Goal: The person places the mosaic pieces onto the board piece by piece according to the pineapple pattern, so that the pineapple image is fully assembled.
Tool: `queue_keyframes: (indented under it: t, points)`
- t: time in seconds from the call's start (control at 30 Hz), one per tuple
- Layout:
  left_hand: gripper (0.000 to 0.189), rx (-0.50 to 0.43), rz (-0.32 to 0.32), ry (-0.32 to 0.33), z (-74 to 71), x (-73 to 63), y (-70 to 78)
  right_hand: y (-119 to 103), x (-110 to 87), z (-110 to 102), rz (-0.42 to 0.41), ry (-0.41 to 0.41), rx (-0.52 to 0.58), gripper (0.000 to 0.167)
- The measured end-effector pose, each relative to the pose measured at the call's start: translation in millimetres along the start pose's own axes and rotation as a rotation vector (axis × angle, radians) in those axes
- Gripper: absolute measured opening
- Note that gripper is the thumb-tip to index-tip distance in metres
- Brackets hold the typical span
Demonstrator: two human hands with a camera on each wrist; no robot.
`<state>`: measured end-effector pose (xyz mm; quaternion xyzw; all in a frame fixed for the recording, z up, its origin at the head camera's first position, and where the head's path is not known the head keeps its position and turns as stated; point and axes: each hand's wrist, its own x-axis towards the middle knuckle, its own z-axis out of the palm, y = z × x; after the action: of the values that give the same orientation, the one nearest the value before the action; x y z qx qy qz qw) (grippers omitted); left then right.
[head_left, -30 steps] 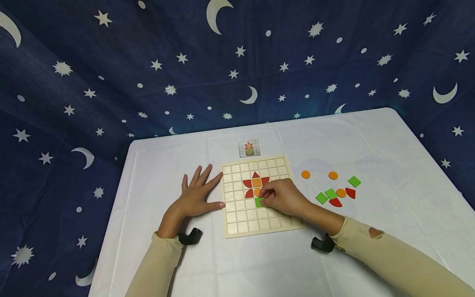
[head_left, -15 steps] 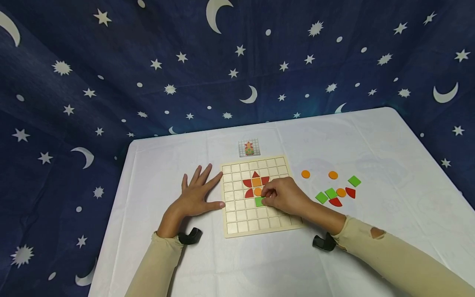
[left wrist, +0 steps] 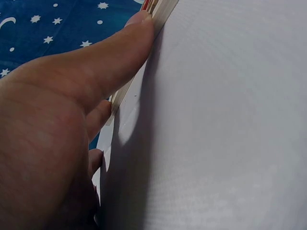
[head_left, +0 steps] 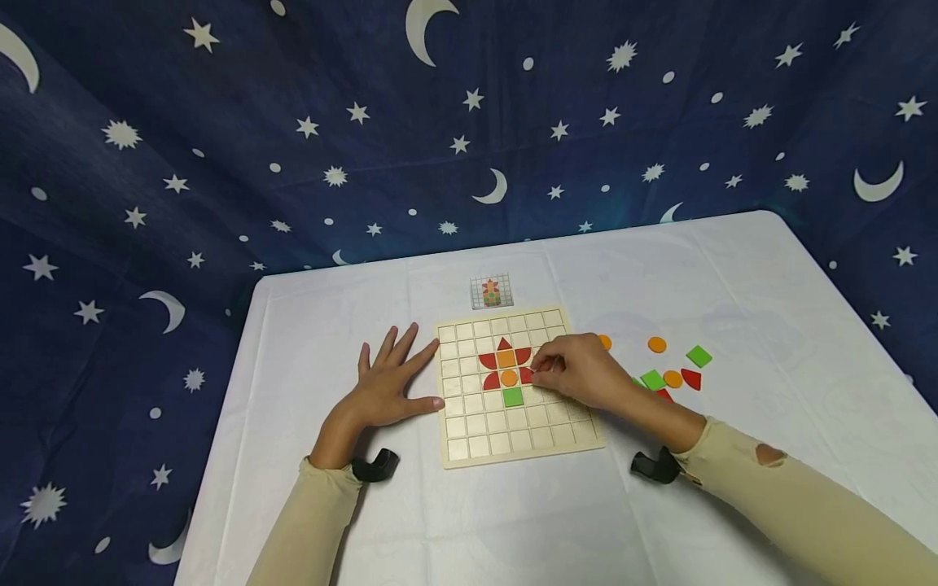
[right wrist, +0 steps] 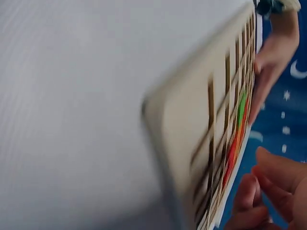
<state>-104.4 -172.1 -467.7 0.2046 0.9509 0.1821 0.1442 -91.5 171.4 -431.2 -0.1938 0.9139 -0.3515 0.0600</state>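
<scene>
Grid board on white worktop | my left grip spread, touching its left edge | my right grip curled at red piece, can't tell if pinching | pattern-printed card just beyond | 3 orange discs rightward

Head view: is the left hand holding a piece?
No, the left hand has its fingers spread apart, with its thumb tip at the left edge of the gridded board.
</scene>
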Motion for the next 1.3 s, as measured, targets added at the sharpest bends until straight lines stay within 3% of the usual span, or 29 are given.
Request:
queue_keyframes:
  t: [0.2,0.43,0.77,1.07,1.3]
  points:
    - [0.099,-0.003,0.001,0.004,-1.4,-0.4,0.6,31,0.7,-37,-0.025,0.051,-0.126,0.015]
    - [0.098,-0.009,0.0,0.006,-0.9,-0.5,-0.1,61,-1.1,-64,0.026,0.004,-0.183,0.022]
    - [0.099,-0.012,0.0,0.005,-1.5,-2.0,0.6,78,-4.6,-63,0.059,-0.052,-0.232,0.026]
    - [0.099,-0.007,0.006,0.006,1.0,-0.2,-0.8,77,-5.1,-62,0.089,-0.05,-0.239,0.019]
    - [0.099,-0.001,0.0,0.003,0.5,-0.2,-0.5,81,-6.9,-60,0.067,-0.02,-0.184,0.016]
